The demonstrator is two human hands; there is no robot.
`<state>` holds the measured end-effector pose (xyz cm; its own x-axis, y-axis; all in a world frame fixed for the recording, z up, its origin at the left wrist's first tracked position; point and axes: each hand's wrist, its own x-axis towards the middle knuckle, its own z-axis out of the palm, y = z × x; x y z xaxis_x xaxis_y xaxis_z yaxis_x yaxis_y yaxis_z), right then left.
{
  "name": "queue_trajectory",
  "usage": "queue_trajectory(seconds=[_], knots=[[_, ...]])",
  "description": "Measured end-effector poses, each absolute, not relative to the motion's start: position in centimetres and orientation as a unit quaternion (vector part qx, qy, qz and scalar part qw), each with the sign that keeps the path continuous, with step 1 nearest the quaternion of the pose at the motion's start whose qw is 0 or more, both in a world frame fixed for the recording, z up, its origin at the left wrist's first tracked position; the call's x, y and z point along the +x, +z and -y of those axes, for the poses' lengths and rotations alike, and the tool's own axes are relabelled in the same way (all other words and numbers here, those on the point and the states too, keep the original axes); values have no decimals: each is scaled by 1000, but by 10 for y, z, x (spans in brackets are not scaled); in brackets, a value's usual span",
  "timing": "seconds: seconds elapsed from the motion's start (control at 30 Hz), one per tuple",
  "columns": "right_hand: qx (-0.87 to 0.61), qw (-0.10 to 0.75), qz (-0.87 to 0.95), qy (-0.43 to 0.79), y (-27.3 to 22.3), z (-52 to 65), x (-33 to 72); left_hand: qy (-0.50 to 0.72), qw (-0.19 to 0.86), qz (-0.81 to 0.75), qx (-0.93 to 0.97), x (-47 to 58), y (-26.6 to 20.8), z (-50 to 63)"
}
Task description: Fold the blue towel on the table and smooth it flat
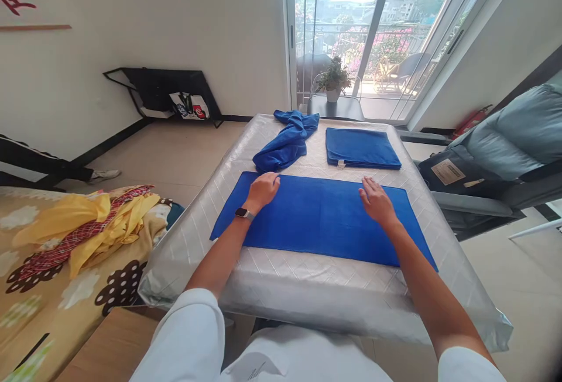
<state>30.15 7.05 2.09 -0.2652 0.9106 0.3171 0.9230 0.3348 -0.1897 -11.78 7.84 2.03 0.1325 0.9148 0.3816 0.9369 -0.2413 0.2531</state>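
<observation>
A blue cloth (320, 212), folded into a long rectangle, lies flat across the near half of the table. My left hand (262, 190), with a watch on its wrist, rests at the cloth's far edge towards the left; its fingers are slightly bent and hold nothing that I can see. On the right part of the same cloth, my right hand (376, 199) lies flat with its fingers stretched out. Just beyond my left hand is a crumpled blue cloth (287, 142). A neatly folded stack of blue cloth (362, 148) with a white tag sits at the far right.
A silvery quilted cover (302, 279) drapes over the table. Grey armchair (474, 195) stands on the right, and a bed with yellow clothes (118, 224) on the left. Beyond the table are a potted plant (333, 81) and a sliding glass door. A person's foot (104, 176) shows at left.
</observation>
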Motion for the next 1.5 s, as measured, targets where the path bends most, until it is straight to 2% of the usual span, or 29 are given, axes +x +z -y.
queue_trajectory(seconds=[0.13, 0.33, 0.53, 0.8, 0.9, 1.07, 1.27, 1.37, 1.5], knots=[[-540, 115, 833, 38, 15, -77, 215, -189, -5, 499, -846, -26, 9, -88], [-574, 56, 815, 55, -3, -82, 166, -142, -43, 543, -826, 31, -14, -95], [-590, 56, 801, 80, -5, -87, 200, -142, -62, 552, -819, -1, -18, -95], [-712, 39, 699, 58, -13, -85, 375, -124, -68, 671, -728, -157, -19, -93], [-737, 42, 672, 54, -14, -82, 405, -133, -81, 689, -707, -195, -19, -93], [-745, 31, 663, 59, -9, -81, 401, -199, -94, 722, -656, -214, -21, -96], [-744, 74, 663, 24, 1, -72, 386, -227, -62, 762, -603, -230, -9, -77], [-701, 87, 707, 4, 7, -66, 351, -226, -31, 717, -659, -206, 2, -68], [-597, 77, 797, 56, 15, -59, 268, -177, -77, 580, -791, -129, 12, -69]])
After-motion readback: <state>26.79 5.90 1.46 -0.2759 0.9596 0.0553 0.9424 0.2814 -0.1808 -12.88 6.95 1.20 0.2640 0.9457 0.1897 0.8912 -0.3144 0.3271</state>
